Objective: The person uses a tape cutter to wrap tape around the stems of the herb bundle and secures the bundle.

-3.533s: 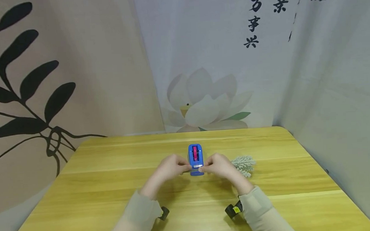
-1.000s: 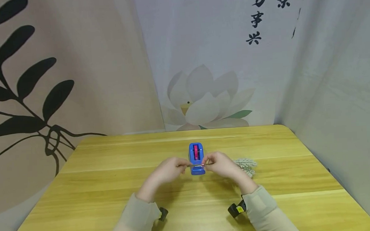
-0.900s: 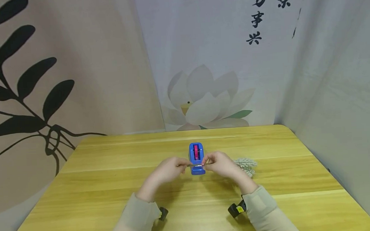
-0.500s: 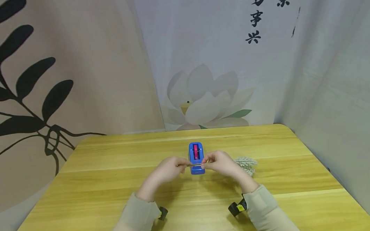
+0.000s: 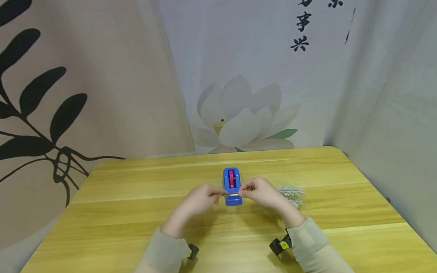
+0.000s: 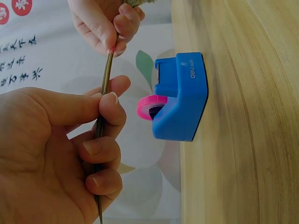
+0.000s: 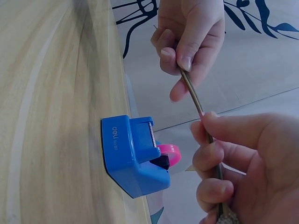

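A thin brownish-green stem [image 6: 107,74] runs between the two hands, above the table and in front of a blue tape dispenser. My left hand [image 5: 203,199] pinches it between thumb and index finger, other fingers curled along it. My right hand [image 5: 264,193] pinches farther along; a small pinkish spot shows at its fingertips [image 7: 210,117]. Past the right hand, the stem leads to a frosted grey-green sprig [image 5: 291,194], partly hidden by that hand. The dispenser [image 7: 133,158] stands upright on the table with a pink roll [image 6: 152,106] in it, touched by neither hand.
The wooden table [image 5: 135,248] ends at a curtain [image 5: 133,75] printed with leaves, a lotus and writing. A black wrist camera [image 5: 280,245] sits below the right sleeve, and another [image 5: 192,252] below the left.
Compared with 3.5 seconds ago, the stem sits slightly higher in the head view, over the dispenser's front, and the right fingers have shifted. In the last second, only the right fingers move slightly.
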### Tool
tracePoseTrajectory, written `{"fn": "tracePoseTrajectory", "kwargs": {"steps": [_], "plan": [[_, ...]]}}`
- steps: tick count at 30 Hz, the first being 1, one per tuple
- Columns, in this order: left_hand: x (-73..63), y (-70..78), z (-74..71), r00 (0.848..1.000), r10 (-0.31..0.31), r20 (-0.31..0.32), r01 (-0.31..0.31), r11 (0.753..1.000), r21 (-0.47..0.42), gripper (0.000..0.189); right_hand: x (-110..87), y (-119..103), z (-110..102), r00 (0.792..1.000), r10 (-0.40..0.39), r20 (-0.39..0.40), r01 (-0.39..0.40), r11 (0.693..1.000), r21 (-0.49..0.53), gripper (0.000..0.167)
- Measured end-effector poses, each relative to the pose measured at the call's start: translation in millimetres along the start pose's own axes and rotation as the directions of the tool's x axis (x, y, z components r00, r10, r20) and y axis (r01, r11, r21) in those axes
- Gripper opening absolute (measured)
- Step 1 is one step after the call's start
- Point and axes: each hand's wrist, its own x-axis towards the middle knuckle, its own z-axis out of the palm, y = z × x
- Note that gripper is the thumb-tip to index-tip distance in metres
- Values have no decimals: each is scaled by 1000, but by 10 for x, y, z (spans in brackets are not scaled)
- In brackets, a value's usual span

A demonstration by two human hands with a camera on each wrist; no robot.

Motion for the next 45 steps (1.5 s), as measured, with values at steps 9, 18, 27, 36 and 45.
{"fn": "tracePoseTrajectory", "kwargs": {"steps": [9,18,27,36,45], "plan": [[-4,18,4,1000,-19,-17,19,1000,-1,27,-6,28,-1,1000,0,-11,1,996,87,13],[6,-13,6,1000,-13,-27,13,1000,3,27,2,22,-10,999,-44,-3,44,995,95,9],[-2,-5,-3,999,-14,-30,14,1000,10,27,-5,12,-7,999,-39,-11,40,995,95,7],[3,-12,4,999,-6,-31,6,1000,9,27,-2,37,-5,998,-66,-7,67,993,101,10],[17,-43,12,1000,-3,-23,3,1000,3,27,-25,25,-26,999,-51,13,49,993,104,13]]}}
